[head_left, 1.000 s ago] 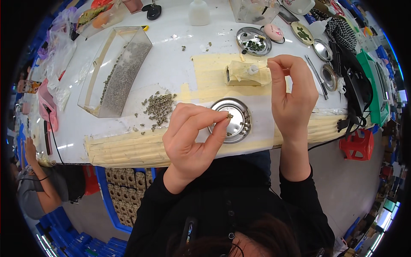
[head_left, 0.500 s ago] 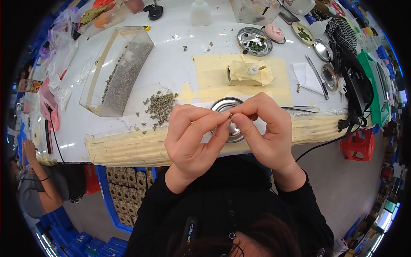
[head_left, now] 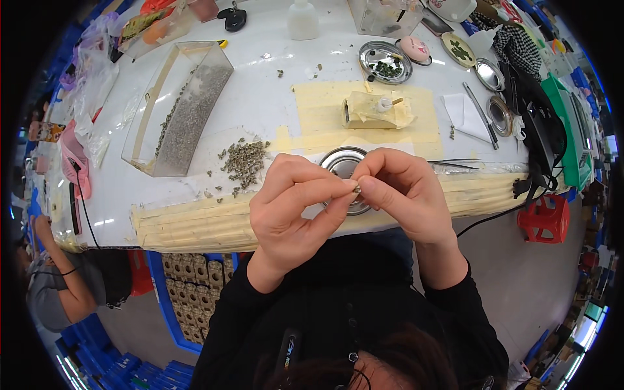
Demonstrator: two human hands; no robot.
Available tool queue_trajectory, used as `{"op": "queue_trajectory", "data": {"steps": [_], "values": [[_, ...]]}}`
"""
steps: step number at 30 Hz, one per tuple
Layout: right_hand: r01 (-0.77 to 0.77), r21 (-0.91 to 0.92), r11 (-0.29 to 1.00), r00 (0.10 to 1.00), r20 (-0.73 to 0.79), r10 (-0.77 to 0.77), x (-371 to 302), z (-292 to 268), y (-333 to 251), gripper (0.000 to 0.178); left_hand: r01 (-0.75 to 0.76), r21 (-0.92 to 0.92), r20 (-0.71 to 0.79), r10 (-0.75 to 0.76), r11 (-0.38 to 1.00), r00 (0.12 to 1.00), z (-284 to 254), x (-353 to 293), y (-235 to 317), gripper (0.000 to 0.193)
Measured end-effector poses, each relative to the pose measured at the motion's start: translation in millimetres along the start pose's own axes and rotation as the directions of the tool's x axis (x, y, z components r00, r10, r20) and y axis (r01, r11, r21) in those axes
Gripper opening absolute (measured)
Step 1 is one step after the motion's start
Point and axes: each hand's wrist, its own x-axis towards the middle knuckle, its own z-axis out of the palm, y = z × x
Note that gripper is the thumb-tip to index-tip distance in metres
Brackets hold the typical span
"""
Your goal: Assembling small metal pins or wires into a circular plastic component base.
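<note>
My left hand [head_left: 296, 211] and my right hand [head_left: 406, 198] meet fingertip to fingertip, both closed in a pinch on one small metal part [head_left: 357, 189]. Its exact kind is too small to make out. Beneath the fingers sits a round steel dish [head_left: 343, 156], partly hidden by my hands. Left of my left hand lies a loose pile of small metal parts [head_left: 244, 164] that look alike. Just beyond the dish stands a block wrapped in cream tape [head_left: 377, 112], with a short stick poking out of its top.
A clear bin [head_left: 188, 110] of small grey parts stands at the left. Far right are a steel dish with dark green pieces [head_left: 387, 63], tweezers [head_left: 481, 116] and a white paper [head_left: 465, 118]. Below the cream-padded table edge [head_left: 195, 227] is a blue crate [head_left: 170, 302] of metal blocks. Another person's arm [head_left: 64, 263] shows at left.
My pinched fingertips have come slightly down and to the right with the small part. My right wrist has shifted a little to the right, and more of the dish shows.
</note>
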Motion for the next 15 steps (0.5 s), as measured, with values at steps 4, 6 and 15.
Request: {"op": "queue_trajectory", "data": {"steps": [4,6,15], "values": [[0.021,-0.059,0.998,0.999,-0.04,-0.023,-1,4,-2,0.011,-0.052,0.119,-0.043,0.058,0.992,0.997,3,-1,0,0.028],[0.132,-0.243,0.961,0.986,-0.064,-0.152,-1,2,3,0.011,-0.08,0.198,-0.05,0.092,0.977,0.995,5,-1,1,0.029],[0.179,-0.305,0.935,0.978,-0.046,-0.202,0,1,4,0.011,-0.14,0.231,-0.025,0.149,0.963,0.988,5,0,3,0.031]]}}
